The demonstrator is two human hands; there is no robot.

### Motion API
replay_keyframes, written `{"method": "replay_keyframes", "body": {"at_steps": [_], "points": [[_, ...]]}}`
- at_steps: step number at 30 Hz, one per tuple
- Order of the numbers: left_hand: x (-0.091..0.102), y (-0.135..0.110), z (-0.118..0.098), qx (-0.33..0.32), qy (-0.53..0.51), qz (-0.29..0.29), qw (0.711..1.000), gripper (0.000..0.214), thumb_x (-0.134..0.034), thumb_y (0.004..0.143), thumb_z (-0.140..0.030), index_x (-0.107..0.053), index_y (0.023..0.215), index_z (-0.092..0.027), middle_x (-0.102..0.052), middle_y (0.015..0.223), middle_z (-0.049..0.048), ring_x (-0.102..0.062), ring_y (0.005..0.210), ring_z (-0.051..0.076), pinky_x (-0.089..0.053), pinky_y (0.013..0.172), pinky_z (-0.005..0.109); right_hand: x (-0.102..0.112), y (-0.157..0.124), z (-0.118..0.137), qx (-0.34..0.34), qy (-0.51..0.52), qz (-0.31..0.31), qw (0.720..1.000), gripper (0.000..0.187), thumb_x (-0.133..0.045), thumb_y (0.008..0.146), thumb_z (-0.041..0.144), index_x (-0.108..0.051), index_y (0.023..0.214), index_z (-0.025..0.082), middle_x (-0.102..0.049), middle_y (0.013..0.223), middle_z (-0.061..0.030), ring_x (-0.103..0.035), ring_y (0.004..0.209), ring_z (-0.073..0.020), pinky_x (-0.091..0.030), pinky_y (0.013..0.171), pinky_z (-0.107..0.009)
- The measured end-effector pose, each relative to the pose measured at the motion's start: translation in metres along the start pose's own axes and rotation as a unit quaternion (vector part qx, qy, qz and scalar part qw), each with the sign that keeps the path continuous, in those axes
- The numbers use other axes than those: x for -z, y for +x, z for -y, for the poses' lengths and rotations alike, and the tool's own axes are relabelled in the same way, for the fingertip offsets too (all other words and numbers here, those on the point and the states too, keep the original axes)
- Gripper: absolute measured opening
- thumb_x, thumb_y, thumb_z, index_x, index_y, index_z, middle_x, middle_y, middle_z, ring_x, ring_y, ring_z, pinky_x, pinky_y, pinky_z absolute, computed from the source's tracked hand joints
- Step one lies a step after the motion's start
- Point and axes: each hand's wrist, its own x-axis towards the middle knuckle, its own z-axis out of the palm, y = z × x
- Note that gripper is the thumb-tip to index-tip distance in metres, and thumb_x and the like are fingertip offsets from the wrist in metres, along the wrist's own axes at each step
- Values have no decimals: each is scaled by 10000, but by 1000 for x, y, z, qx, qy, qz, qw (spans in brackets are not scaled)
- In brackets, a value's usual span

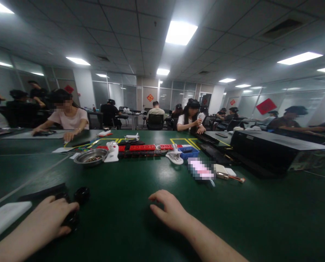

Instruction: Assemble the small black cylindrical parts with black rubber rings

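My left hand [49, 214] is at the lower left, its fingers and thumb curled round a shiny black rounded piece [72, 221] on the green table; the hand covers much of it, so its kind is unclear. A similar black piece [82, 195] lies just beyond my fingertips. Behind the hand lies a long flat black strip [46, 191], and to its left a white slab-like item [8, 218]. My right hand [169, 209] is low over the middle of the table, holding nothing, with thumb and index finger apart and the other fingers partly hidden.
Farther along the green table [129, 203] stand a metal bowl [90, 162] of small parts, two white clip-like stands, a red row of blocks [142, 147] and a blue tray [189, 153]. A large black case [256, 153] fills the right. Co-workers sit across the table.
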Motion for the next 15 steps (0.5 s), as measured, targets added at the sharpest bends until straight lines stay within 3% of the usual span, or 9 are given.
{"method": "replay_keyframes", "body": {"at_steps": [7,15], "points": [[-1,2,-1,-19,11,-4,1000,380,-638,573,-311,-688,950,-315,-651,1053,72,-524,1024,353,-324,884,494,-2,1,-3,-6,1,-2,1000,209,-523,816,217,-603,1004,172,-627,936,-55,-569,872,-170,-446,769,-262],[0,-3,-12,-37,-14,-27,999,325,-629,618,-357,-697,931,-298,-682,982,67,-578,955,344,-366,885,505,-7,3,-8,-14,4,8,1000,205,-519,812,234,-615,985,179,-632,909,-52,-575,854,-177,-451,745,-264]]}}
